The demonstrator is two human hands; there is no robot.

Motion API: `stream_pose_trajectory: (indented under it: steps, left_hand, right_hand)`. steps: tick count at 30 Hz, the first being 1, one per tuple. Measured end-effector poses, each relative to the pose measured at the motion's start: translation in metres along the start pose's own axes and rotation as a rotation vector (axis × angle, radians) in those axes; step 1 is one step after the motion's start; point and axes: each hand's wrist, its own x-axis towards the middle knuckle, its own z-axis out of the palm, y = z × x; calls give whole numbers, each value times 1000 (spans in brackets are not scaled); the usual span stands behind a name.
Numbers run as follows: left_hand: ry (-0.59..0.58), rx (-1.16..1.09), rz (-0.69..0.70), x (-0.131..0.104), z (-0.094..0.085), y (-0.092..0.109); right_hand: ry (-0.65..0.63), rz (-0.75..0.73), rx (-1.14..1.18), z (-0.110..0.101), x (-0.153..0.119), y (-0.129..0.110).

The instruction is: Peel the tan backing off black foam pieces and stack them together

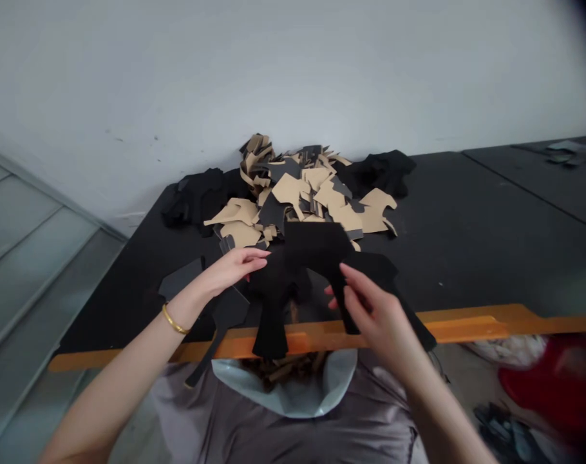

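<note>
My right hand [365, 299] pinches a black cut piece [317, 243] by its narrow strip, holding it above the table's front edge. To its left, my left hand [237, 265] has thumb and fingers together at the upper left of another black piece [272, 322], whose lower end hangs over the orange edge. Under my left forearm lies a dark grey piece [228, 309] with a long tail past the edge. One more black piece [375, 267] lies behind my right hand. A heap of tan and dark cut pieces [290, 190] is at the back.
Black fabric bundles flank the heap at left [196, 193] and right [384, 169]. A light bag [300, 399] with brown scraps hangs open below the orange table edge [467, 325]. Red cloth [548, 377] lies low at the right. A pale wall [293, 77] rises behind.
</note>
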Motion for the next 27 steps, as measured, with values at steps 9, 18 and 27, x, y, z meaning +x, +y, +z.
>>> stream_pose_trajectory:
  steps: [9,18,27]
  left_hand:
    - [-3,227,-15,1,2,12]
    - [12,545,59,2,6,17]
    - [-15,678,161,15,-4,-4]
  right_hand:
    - [108,360,239,-94,-2,39]
    - [69,548,224,-92,-2,44]
    - [45,556,181,-91,-3,40]
